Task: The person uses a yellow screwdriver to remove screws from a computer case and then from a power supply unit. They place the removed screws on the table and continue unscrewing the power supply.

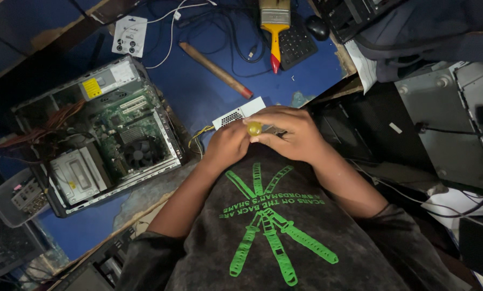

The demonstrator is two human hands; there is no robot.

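Observation:
My left hand (226, 145) and my right hand (290, 132) meet close to my chest over a grey metal power supply box (240, 112) with a perforated side and yellow wires. Between the fingers stands a tool with a round yellow handle end (254, 128); both hands close around it. What the tool's tip touches is hidden under my hands. The box rests at the near edge of the blue table (198, 86).
An open computer case (98, 132) with motherboard, fan and drive lies left. A wooden stick (214, 69), a yellow-handled paintbrush (274, 29), a keyboard (295, 40), a mouse (317, 26) and cables lie at the back. More computer cases (446, 118) stand right.

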